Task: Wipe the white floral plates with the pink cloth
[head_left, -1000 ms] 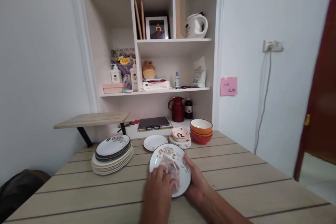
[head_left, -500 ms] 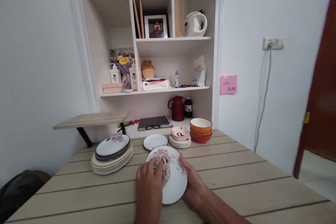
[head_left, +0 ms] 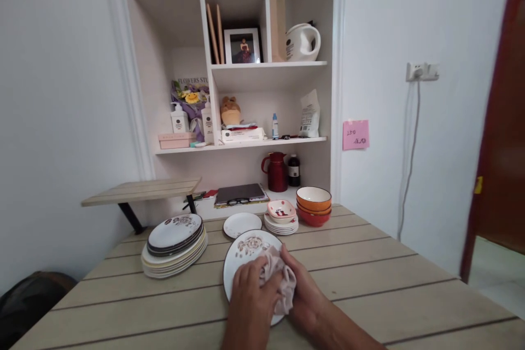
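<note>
A white plate (head_left: 238, 262) with a dark rim and a brown flower print is tilted up in front of me, above the wooden table. My right hand (head_left: 305, 295) grips its right edge, thumb over the rim. With my left hand (head_left: 256, 290) I press a crumpled pale pink cloth (head_left: 281, 279) against the plate's right side; the fingers are bent round the cloth. The cloth covers part of the flower print. Just behind it, a smaller white plate (head_left: 241, 224) lies flat on the table.
Stacked plates (head_left: 176, 246) stand at the left by a small raised shelf (head_left: 143, 191). Small dishes (head_left: 281, 217) and orange and red bowls (head_left: 314, 208) stand at the back right. Behind them are a red jug (head_left: 276, 172), a dark laptop (head_left: 240, 193) and glasses (head_left: 238, 202).
My left hand has slid the cloth from the plate's upper middle to its right side, uncovering the flower print. The right hand still holds the edge. The view has tipped slightly upward.
</note>
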Demonstrator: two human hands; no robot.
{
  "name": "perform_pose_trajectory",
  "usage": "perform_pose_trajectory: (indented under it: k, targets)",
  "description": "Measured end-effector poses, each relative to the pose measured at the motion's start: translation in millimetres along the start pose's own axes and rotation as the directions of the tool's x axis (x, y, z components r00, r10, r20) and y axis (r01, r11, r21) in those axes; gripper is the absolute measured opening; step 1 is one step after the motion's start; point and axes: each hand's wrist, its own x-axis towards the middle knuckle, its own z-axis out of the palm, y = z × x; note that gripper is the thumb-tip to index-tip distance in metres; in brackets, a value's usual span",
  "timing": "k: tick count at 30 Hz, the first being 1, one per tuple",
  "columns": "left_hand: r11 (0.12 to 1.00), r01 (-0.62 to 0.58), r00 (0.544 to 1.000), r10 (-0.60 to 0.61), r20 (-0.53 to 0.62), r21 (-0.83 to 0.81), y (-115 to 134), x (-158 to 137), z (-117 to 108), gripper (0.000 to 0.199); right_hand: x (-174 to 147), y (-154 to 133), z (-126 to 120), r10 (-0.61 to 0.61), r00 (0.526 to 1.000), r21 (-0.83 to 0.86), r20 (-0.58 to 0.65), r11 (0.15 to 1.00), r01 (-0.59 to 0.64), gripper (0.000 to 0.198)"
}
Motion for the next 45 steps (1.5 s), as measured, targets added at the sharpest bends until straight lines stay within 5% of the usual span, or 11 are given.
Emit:
perform_pose_trajectory:
  k: [6,12,19,23,30,38,45]
  targets:
    - [0.956,0.208,0.973,-0.182,-0.141,0.206,-14,5,-8,0.039,2,17,7,-0.034,0.999,-0.042,-0.012,0.999,0.033,0.052]
    - [0.881,0.395,0.918,-0.386,-0.087,0.259,-29,2,-15,0.026,5,5,-3,-0.083,0.993,-0.064,-0.08,0.995,0.078,0.057]
    - [0.971,0.179,0.984,-0.178,-0.016,0.161,-7,-1,5,0.031,0,-13,-5,-0.154,0.983,-0.034,-0.105,0.988,0.151,0.058]
    - [0.989,0.082,0.996,-0.079,-0.026,0.121,-1,-4,10,0.04,-3,-4,3,-0.059,0.997,-0.02,-0.054,0.998,0.058,0.061]
    - [0.924,0.311,0.949,-0.29,-0.123,0.222,-17,4,-13,0.029,3,26,5,-0.007,0.999,-0.046,-0.042,0.999,0.005,0.049]
    - [0.893,0.394,0.917,-0.398,-0.029,0.217,-15,2,-10,0.014,4,-5,-6,-0.14,0.986,-0.025,-0.093,0.99,0.139,0.052]
    - [0.985,0.158,0.987,-0.159,-0.004,-0.069,-16,-5,3,0.066,2,-14,-4,-0.13,0.992,-0.025,0.001,0.991,0.13,0.061]
